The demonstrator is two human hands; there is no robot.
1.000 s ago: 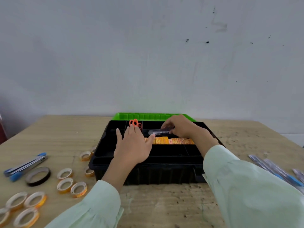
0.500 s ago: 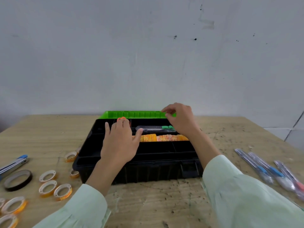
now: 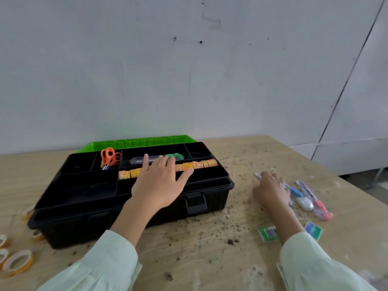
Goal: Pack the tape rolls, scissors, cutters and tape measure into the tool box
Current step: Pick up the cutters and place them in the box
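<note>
The right hand (image 3: 270,190) has been taken away from the back edge of the tool box (image 3: 210,185) and is now laid on the worktop (image 3: 210,248) to the box's right, on top of the packaged cutters (image 3: 302,198). Its fingers are spread and rested on the nearest pack, and the grip is seen apart, with nothing enclosed. The left hand (image 3: 159,185) has been kept where it was: it is pressed flat on the open tray, the fingers straight and fanned, the grip likewise apart.

The black tool box is set near the middle of the worktop, with its green lid (image 3: 136,142) folded back behind it. Orange-handled scissors (image 3: 110,157) are lodged in a rear compartment. One cutter (image 3: 137,160) with a green end is laid in the compartment just to their right. A row of orange-and-yellow items (image 3: 199,164) is lined up in the long compartment in front of that cutter, partly covered by the left fingers.

Several tape rolls (image 3: 19,262) are left on the worktop at the box's left front corner. Two small printed cards (image 3: 267,233) are found beside the right forearm.
</note>
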